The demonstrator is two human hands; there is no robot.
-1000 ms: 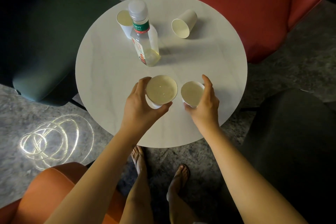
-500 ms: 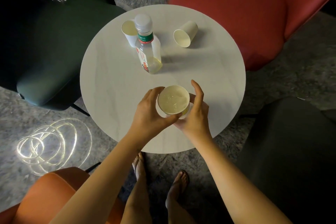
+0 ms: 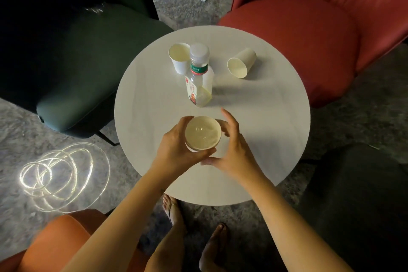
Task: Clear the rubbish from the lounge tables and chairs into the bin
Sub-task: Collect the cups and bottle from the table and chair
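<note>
Your left hand (image 3: 176,150) grips a round white paper cup (image 3: 202,133) over the near half of the round, smooth, pale surface (image 3: 265,128).

From the left: a dark green padded chair (image 3: 88,62) beside the surface. Your left hand's fingers and thumb curl round the cup's wall, its mouth facing up. Farther back, a second white paper cup (image 3: 179,56) stands upright, touching a clear plastic bottle with white cap and green-and-red label (image 3: 198,81). Your right hand (image 3: 236,154) is relaxed, fingers spread, just beside the held cup. A third paper cup (image 3: 241,65) lies on its side, near the red pleated fabric chair (image 3: 298,40).
</note>
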